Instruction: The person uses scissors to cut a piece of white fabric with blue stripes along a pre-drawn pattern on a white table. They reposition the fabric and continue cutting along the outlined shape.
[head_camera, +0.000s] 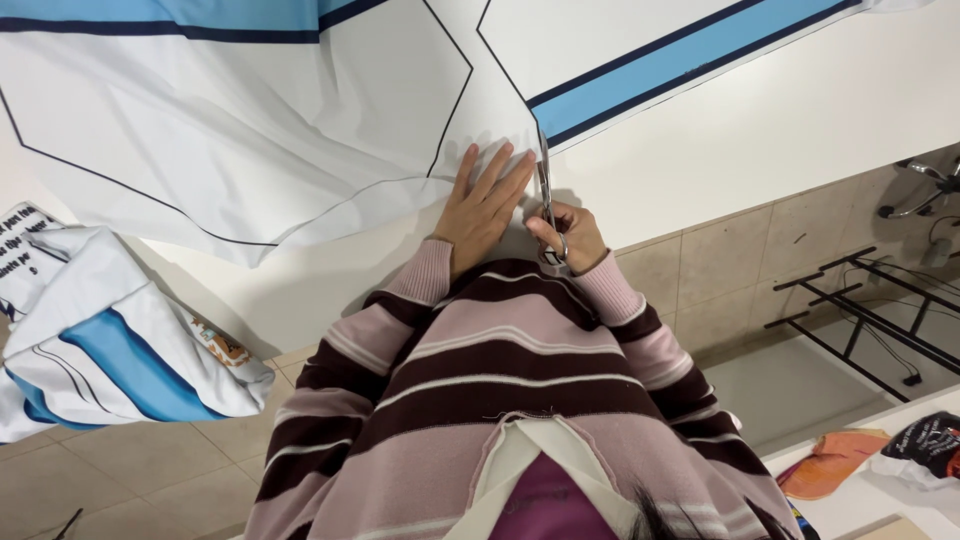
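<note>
The right hand (570, 235) has its fingers clenched through the handles of a pair of scissors (549, 212), blades pointing away along a printed dark line on the white fabric (250, 130) spread over the white tabletop (800, 120). The left hand (487, 205) lies flat, fingers released and spread, pressing the cloth just beside the blades. That closeness looks like the main risk: the fingertips could be nicked, or the cloth could bunch and pull the cut off the line. The hands work right at the tabletop's near edge, where loose fabric hangs over and could drag the sheet. Ahead lies open cloth; a folded blue-and-white bundle (110, 350) sits well apart on the left.
</note>
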